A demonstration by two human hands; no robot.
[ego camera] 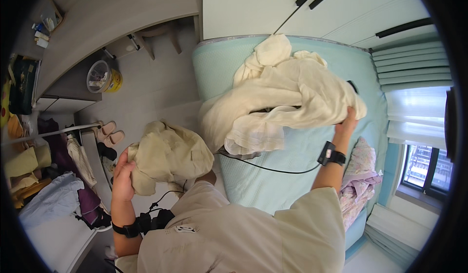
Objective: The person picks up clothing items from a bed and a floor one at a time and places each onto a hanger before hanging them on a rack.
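My left hand [124, 176] grips the edge of a bunched khaki cloth garment [173, 152], which hangs over the floor beside the bed. On the right, my right hand [346, 122] has hold of the end of a large cream cloth garment [281, 86], spread in loose folds over the mattress. Part of a pale, thin cloth [256, 135] shows along its lower edge. A small black object [352, 86] peeks out behind the cream cloth near my right hand. Both my wrists wear black straps with devices, and a black cable crosses the bed from the right one.
The bed [270, 185] has a light green cover; floral clothing [360, 181] lies at its right side. White cabinets [248, 9] stand beyond it. At left are a waste bin [98, 77], pink slippers [114, 137], and a rail and shelf with piled clothes [55, 196].
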